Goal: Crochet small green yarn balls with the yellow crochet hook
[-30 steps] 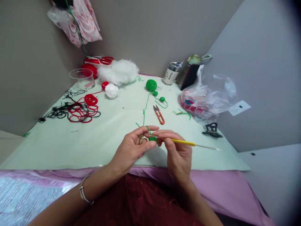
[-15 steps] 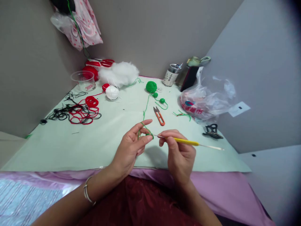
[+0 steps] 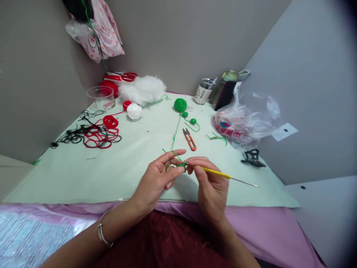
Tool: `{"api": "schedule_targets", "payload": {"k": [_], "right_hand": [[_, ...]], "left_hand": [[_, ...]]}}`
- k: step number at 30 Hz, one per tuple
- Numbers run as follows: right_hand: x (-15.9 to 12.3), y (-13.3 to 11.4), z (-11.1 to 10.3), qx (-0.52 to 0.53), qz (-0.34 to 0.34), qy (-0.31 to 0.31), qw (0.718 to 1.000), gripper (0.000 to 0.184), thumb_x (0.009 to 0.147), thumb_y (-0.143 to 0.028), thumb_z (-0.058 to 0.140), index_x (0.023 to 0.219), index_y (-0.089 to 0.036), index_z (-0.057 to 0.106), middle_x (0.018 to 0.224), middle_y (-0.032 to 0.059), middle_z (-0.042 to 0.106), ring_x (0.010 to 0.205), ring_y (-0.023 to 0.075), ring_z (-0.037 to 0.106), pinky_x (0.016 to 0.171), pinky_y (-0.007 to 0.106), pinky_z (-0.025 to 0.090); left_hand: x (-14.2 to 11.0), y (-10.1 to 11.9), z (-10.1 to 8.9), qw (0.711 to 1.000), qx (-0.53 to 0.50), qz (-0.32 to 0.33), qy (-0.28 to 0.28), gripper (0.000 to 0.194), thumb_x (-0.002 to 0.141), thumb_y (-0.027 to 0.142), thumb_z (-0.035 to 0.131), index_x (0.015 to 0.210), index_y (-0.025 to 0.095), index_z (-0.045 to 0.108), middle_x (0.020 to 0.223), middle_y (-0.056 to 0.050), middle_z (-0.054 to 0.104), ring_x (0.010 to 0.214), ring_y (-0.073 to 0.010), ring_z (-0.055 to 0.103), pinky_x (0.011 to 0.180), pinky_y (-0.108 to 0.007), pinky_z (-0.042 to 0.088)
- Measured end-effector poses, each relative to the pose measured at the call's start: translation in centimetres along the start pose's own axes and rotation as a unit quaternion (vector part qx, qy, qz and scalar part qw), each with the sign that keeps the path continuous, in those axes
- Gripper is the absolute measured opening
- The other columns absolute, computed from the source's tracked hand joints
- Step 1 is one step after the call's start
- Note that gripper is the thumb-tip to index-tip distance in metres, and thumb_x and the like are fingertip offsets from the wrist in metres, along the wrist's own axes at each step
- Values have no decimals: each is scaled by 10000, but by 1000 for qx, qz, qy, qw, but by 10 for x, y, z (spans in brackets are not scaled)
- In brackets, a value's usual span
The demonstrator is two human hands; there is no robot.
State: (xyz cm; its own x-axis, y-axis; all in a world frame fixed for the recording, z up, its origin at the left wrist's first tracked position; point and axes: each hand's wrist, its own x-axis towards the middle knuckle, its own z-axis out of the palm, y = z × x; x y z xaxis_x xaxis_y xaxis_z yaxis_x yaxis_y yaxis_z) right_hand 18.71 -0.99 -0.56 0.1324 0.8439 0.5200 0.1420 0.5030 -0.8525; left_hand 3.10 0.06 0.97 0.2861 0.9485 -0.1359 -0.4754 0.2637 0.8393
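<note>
My left hand (image 3: 159, 178) pinches a small green crochet piece (image 3: 181, 165), with green yarn (image 3: 175, 134) looped over its forefinger. That strand runs up the table to a green yarn ball (image 3: 180, 104). My right hand (image 3: 209, 181) grips a yellow-handled crochet hook (image 3: 220, 172), whose tip meets the green piece between the two hands. The hook's metal tail points right. Both hands hover just above the near edge of the pale green table (image 3: 125, 163).
Orange thread snips (image 3: 190, 139) lie just beyond my hands. Tangled red and black yarn (image 3: 92, 132) sits at left, with a clear cup (image 3: 100, 97), white stuffing (image 3: 145, 88) and a white ball (image 3: 134, 111) behind. A plastic bag (image 3: 242, 119), a jar (image 3: 203, 91) and a black clip (image 3: 252, 157) stand right.
My right hand pulled the hook away to the right, then brought it back, so its tip is in the green piece again. The left forefinger rose, then dropped back.
</note>
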Motion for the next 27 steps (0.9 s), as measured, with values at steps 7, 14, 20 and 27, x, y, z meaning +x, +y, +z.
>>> {"api": "schedule_targets", "payload": {"k": [7, 14, 20, 27], "right_hand": [[4, 3, -4, 124, 69, 10, 990, 188, 1025, -314, 641, 946, -210, 776, 873, 45, 765, 695, 146, 682, 643, 288, 589], [1, -5, -9, 55, 34, -21, 998, 215, 1064, -274, 569, 973, -214, 754, 877, 39, 749, 745, 159, 685, 697, 313, 587], [-7, -7, -9, -141, -156, -62, 976, 239, 1029, -95, 537, 1115, -232, 712, 956, 57, 767, 877, 193, 720, 761, 346, 600], [-13, 6, -6, -237, -247, -29, 939, 339, 986, -84, 630, 1228, -288, 753, 1130, 92, 766, 995, 229, 732, 788, 383, 617]], "left_hand": [[-3, 1, -3, 999, 33, 7, 3, 348, 854, 305, 860, 1193, 242, 814, 892, 16, 642, 485, -1, 395, 475, -204, 281], [-4, 3, -4, 996, 81, 25, 21, 354, 843, 311, 852, 1188, 239, 817, 854, 23, 619, 492, -25, 383, 468, -217, 279], [-6, 0, -1, 977, 181, 95, 61, 335, 856, 190, 812, 1189, 228, 813, 873, 21, 605, 543, -36, 399, 504, -208, 318], [-1, 3, -3, 997, -36, -60, -28, 508, 840, 269, 872, 1319, 171, 731, 670, 90, 511, 423, 11, 255, 410, -164, 186]]}}
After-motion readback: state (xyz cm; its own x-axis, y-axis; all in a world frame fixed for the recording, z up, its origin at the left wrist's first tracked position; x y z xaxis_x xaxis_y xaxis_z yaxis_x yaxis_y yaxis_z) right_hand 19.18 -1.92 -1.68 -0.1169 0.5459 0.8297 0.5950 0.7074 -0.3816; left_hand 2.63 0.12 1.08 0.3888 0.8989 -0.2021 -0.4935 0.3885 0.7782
